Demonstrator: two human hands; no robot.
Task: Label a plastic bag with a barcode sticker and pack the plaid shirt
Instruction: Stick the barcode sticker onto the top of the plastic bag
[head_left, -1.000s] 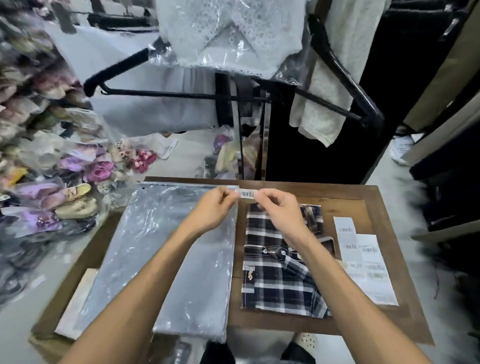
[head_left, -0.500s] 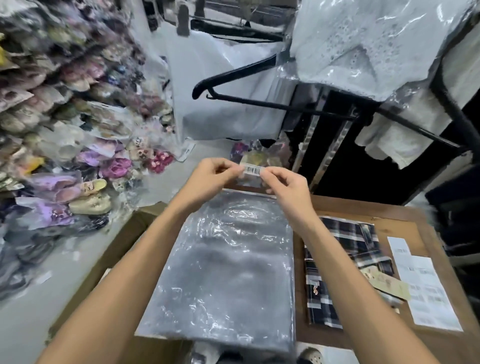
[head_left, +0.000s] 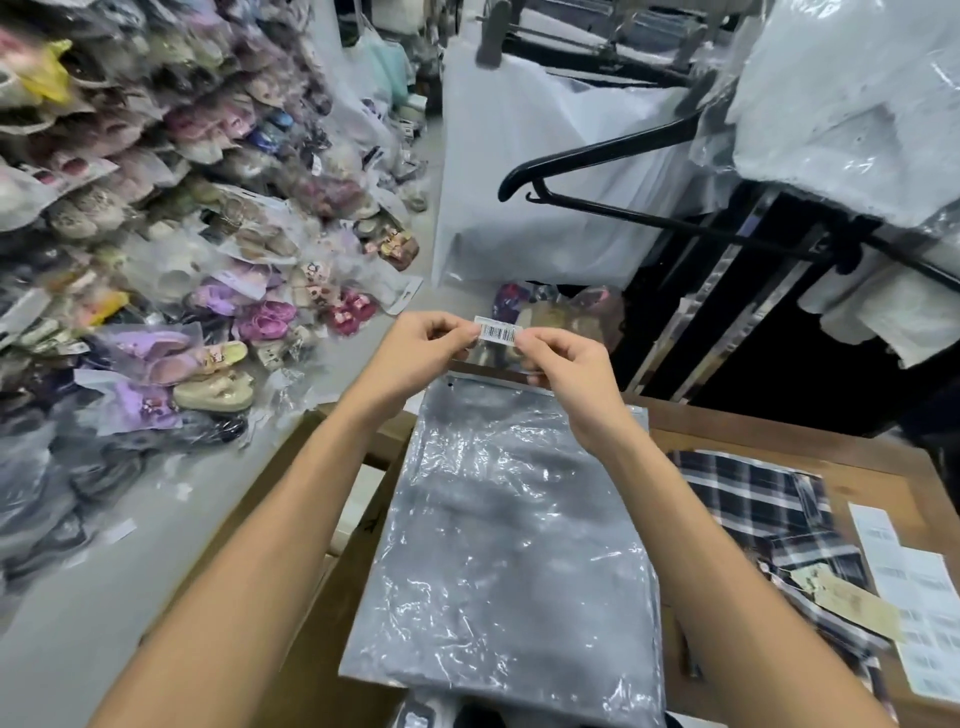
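The barcode sticker (head_left: 497, 331), just above frame center, is pinched at its ends by the left hand (head_left: 421, 349) and right hand (head_left: 563, 371). Probably flimsy and tacky, so edges only. The slippery-looking plastic bag (head_left: 511, 551) lies flat below; the soft plaid shirt (head_left: 769, 525) is folded lower right.

Bagged slippers and sandals (head_left: 208, 332) lie heaped along the left, spilling onto the grey floor (head_left: 78, 623); a black hanger (head_left: 597, 156) juts from wrapped white garments (head_left: 857, 104) at upper right; the wooden surface (head_left: 857, 457) carries sheets of barcode labels (head_left: 919, 597) near its right edge.
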